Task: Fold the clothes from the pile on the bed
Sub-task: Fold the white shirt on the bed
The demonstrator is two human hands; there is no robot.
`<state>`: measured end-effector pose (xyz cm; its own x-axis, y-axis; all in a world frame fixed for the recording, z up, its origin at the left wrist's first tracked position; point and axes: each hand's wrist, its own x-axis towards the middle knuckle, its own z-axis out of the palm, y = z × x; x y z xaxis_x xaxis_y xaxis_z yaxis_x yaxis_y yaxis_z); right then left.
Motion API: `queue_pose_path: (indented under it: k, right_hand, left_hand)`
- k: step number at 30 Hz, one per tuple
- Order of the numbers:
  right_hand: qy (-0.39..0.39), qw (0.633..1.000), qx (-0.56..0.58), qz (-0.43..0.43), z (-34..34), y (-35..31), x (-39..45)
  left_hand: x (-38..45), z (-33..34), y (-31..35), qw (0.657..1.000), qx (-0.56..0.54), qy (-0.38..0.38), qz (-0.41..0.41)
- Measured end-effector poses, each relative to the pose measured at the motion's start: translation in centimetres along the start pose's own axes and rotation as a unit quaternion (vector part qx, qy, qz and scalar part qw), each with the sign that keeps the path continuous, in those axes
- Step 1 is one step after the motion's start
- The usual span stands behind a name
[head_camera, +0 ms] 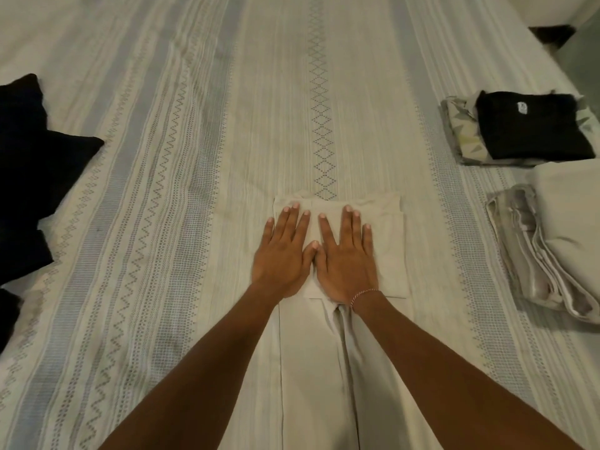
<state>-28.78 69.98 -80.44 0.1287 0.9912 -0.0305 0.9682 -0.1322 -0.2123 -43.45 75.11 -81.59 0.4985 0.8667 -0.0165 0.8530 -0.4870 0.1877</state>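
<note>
Both hands, left hand [281, 259] and right hand [346, 264], press flat on beige trousers [386, 241].

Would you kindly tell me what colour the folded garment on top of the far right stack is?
Black, with a small white mark, seen in the head view.

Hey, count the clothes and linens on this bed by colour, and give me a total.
Black: 2, the unfolded heap at left and a folded top at right.
Beige: 2, the garment under both flat hands and a folded piece at right.
Patterned: 1, a folded piece under the black top.
Grey: 1, a folded piece at right.
Total: 6, taking the heap as one.
</note>
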Motion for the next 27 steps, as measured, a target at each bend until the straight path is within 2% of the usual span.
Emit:
queue_pose_path:
  k: [5,8,10,12,14,16,17,20,21,24,27]
  right_hand:
    - [-0.035,0.999,-0.012,-0.006,-0.9,0.0,-0.1]
    - [-0.044,0.999,-0.012,-0.028,-1.4,-0.1,-3.6]
    - [-0.029,0.999,-0.018,-0.033,-1.3,0.0,-7.5]
    - [-0.006,1.0,-0.007,0.003,-1.2,0.0,-11.3]
    - [0.034,0.997,0.04,0.053,-1.0,-0.2,-14.6]
    - [0.096,0.991,0.06,0.066,-1.0,-0.5,-17.1]
    - [0.121,0.988,0.058,0.073,-1.3,-0.8,-18.2]
    - [0.136,0.983,0.061,0.102,-1.6,-1.6,-19.6]
    - [0.136,0.982,0.075,0.103,-1.5,-1.9,-19.6]
    - [0.137,0.978,0.107,0.117,-1.4,-2.4,-19.4]
    - [0.11,0.98,0.085,0.141,-2.0,-2.9,-20.4]
  left_hand:
    - [0.3,-0.7,-0.1,1.0,0.005,-0.028,0.003]
    - [-1.4,-1.7,0.7,0.999,0.0,-0.04,-0.005]
    - [-3.8,-2.1,1.7,0.999,0.005,-0.037,0.016]
    - [-6.8,-1.9,2.8,0.997,0.022,-0.017,0.071]
    - [-9.4,-1.9,3.9,0.993,0.01,0.035,0.114]
    - [-10.9,-2.2,5.0,0.99,-0.031,0.077,0.111]
    - [-11.6,-2.7,5.8,0.992,-0.054,0.071,0.094]
    - [-12.1,-3.7,8.0,0.989,-0.133,-0.057,-0.023]
    - [-11.9,-3.8,8.5,0.983,-0.151,-0.078,-0.071]
    - [-11.0,-4.5,10.1,0.955,-0.224,-0.058,-0.184]
    - [-10.7,-4.7,11.9,0.943,-0.26,-0.057,-0.201]
